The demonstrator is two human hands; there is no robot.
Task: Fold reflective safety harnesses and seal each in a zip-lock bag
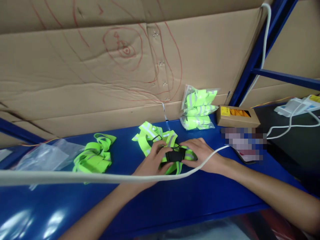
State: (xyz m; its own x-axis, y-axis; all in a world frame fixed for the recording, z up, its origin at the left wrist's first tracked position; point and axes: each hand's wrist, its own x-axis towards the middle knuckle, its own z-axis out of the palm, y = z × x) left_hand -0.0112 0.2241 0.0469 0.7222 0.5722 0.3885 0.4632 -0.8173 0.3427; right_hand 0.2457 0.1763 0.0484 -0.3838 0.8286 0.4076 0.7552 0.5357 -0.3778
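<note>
Both hands meet at a black buckle (175,155) on a fluorescent yellow-green reflective strap (147,133) with silver stripes. My left hand (156,160) pinches the buckle's left side, fingers over the top and thumb below. My right hand (198,153) is closed on the strap at the buckle's right end. Much of that strap lies bunched on the blue table just behind my hands. To the left lies a second heap of yellow-green strap (96,155), apart from my hands. A white cable (100,176) crosses the view in front of my left wrist.
Clear plastic bags (47,156) lie at the left of the blue table (175,206). Bagged straps (198,110) are stacked against the cardboard wall (210,50). Beside them stand a cardboard box (237,117) and a phone (246,146), its screen blurred out.
</note>
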